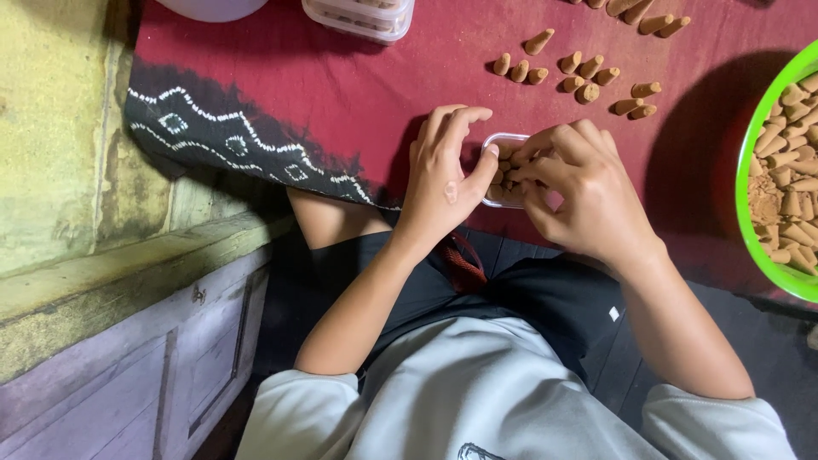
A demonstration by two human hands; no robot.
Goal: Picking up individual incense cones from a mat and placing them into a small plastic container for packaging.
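Observation:
A small clear plastic box [504, 141] lies on the dark red cloth [341, 94], partly filled with brown incense cones. My left hand [443, 175] grips the box's left edge, thumb against its side. My right hand [579, 187] covers the box's right half, fingertips pinching a cone [518, 162] among those inside. Most of the box is hidden under both hands.
Loose brown cones [588, 77] lie scattered on the cloth beyond the box. A bright green bowl [745, 213] full of cones sits at the right edge. Stacked clear containers [358, 17] stand at the top. A wooden cabinet [128, 358] is at the left.

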